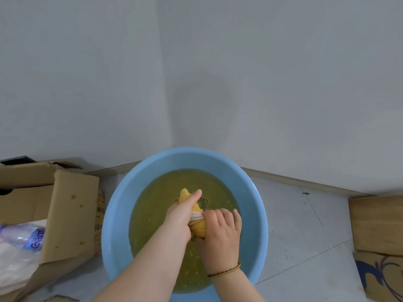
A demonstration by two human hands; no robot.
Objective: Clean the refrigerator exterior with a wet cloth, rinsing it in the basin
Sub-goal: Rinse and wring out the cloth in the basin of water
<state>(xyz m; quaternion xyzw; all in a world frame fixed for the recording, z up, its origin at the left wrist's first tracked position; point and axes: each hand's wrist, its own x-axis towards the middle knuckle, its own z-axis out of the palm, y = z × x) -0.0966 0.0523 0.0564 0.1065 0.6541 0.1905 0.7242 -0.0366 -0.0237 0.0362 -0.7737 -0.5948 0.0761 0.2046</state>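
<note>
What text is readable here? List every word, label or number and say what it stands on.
"Gam", cut off: blue letters on the clear plastic bag inside the open brown cardboard box.
Dark print on that box's side facing the round blue plastic basin: too blurred to read.

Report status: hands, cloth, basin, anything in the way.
Left hand and right hand both grip twisted yellow cloth over round light-blue plastic basin. Water murky yellow-green. Open brown cardboard box beside basin, clear of hands.

The basin (113, 225) is pale blue, its water (157, 205) murky yellow-green, the cloth (198, 229) yellow-orange with a white band. The left box (72, 214) is plain brown; the right box (380, 280) bears blue swirls.
</note>
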